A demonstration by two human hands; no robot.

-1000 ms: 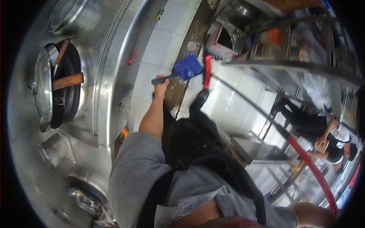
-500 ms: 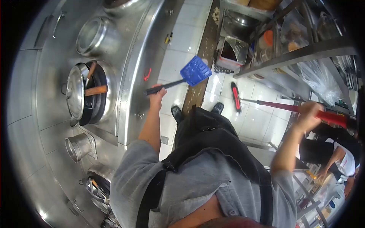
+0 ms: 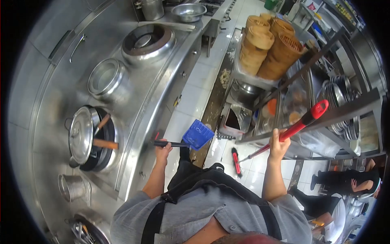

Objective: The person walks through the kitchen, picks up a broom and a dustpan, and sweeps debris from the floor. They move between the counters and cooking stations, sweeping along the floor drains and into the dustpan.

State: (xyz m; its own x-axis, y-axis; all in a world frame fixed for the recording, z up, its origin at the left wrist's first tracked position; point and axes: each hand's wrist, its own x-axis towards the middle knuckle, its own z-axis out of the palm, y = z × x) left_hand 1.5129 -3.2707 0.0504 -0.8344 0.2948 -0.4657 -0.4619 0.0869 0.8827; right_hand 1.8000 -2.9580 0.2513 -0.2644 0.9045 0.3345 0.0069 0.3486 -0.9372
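Observation:
Fingers wrapped round its black handle, my left hand (image 3: 163, 151) holds a blue dustpan (image 3: 198, 135) out over the floor, beside the steel stove counter (image 3: 140, 134). The pan faces up and shows a few small specks inside. My right hand (image 3: 278, 147) is closed around the red pole of a broom (image 3: 298, 127), whose upper end angles up to the right. At the pole's lower end, the red broom head (image 3: 236, 162) with dark bristles is down at the white tiled floor (image 3: 260, 164), to the right of the dustpan.
Pots, including a lidded pot (image 3: 81, 134), stand along the counter on my left. Ahead to the right rise stacked bamboo steamers (image 3: 258, 42). A metal shelf rack (image 3: 341, 106) with plates borders my right side. Two people (image 3: 345, 181) are behind it at lower right.
My view has tilted up, bringing the steamers into sight. My right hand has come inward and the broom pole is more upright. The dustpan stays in my left hand, lower in view.

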